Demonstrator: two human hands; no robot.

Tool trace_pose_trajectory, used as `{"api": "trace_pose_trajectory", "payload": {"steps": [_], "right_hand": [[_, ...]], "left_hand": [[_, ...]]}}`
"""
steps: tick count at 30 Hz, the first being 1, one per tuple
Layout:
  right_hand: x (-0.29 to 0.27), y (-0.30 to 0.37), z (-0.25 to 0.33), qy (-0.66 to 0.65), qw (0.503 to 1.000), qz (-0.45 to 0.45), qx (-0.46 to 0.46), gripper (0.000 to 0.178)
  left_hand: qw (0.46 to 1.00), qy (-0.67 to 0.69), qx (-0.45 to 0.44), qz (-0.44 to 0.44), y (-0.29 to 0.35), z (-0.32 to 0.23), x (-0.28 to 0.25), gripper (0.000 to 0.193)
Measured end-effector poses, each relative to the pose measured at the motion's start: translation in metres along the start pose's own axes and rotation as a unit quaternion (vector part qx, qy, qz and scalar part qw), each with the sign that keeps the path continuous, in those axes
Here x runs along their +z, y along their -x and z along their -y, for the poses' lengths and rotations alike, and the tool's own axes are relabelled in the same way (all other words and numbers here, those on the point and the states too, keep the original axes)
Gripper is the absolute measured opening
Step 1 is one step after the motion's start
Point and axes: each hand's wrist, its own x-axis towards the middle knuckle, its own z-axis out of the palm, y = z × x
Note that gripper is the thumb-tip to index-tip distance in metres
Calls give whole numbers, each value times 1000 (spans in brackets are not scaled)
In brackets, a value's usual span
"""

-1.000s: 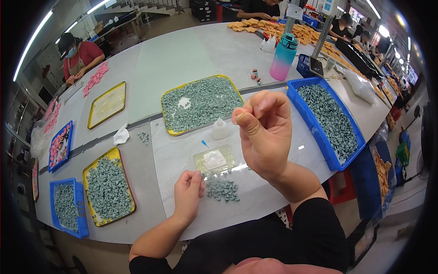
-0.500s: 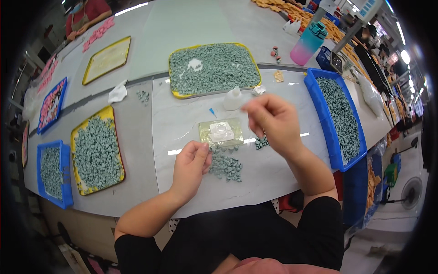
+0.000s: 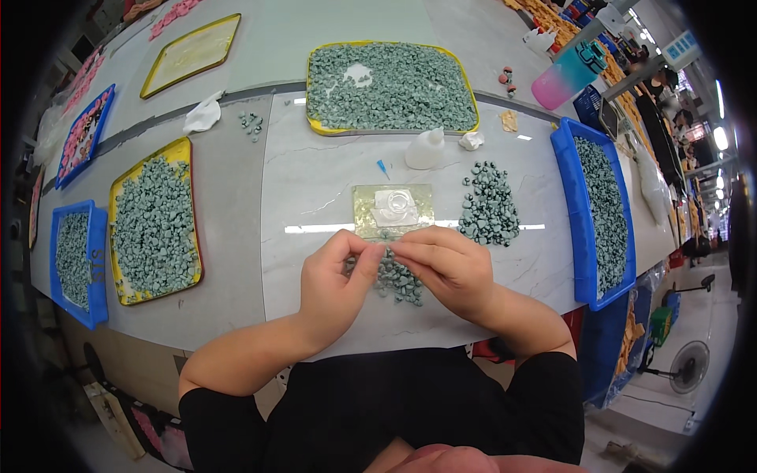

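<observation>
My left hand (image 3: 337, 276) and my right hand (image 3: 453, 266) meet with closed fingertips just in front of a pale yellow-green slab (image 3: 363, 205). Whatever they pinch is too small and covered to make out. Below the fingers lies a loose pile of small grey-green pieces (image 3: 402, 285), partly hidden by both hands. A white patch with a clear ring (image 3: 397, 202) rests on the slab. Right of the slab, a second pile of darker, shinier green pieces (image 3: 490, 213) is spread out. Behind the slab stand a white squeeze bottle (image 3: 426, 151) and a small blue nozzle tip (image 3: 382, 167).
A yellow-rimmed tray (image 3: 317, 126) of green pieces lies at the back, another (image 3: 197, 260) at left. Blue bins (image 3: 98, 268) (image 3: 579, 236) flank the table. A crumpled white tissue (image 3: 203, 116), a pink-and-teal drink bottle (image 3: 561, 83) and an empty yellow tray (image 3: 189, 55) sit farther off.
My right hand has come down and left from beside the white bottle to meet my left hand's fingertips. The view has shifted, uncovering the darker pile at right.
</observation>
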Motion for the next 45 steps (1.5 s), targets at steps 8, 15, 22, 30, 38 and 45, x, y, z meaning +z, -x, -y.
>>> {"api": "trace_pose_trajectory", "payload": {"steps": [8,15,22,30,38,45], "right_hand": [[-18,-4,-10,-29,997,64,17,24],[-79,-5,-39,182,959,122,179,12],[-84,11,-54,195,929,237,209,12],[-66,22,-61,279,900,252,221,11],[-56,18,-60,316,898,235,196,13],[-47,11,-53,212,951,146,170,16]], "left_hand": [[997,-69,32,-1,-4,3,4,15],[987,-143,-48,62,-9,-2,16,16],[985,135,-89,59,-14,14,21,17],[950,269,-158,-6,-24,2,20,19],[956,241,-169,12,-25,12,4,20],[957,243,-157,-12,-24,13,9,22]]}}
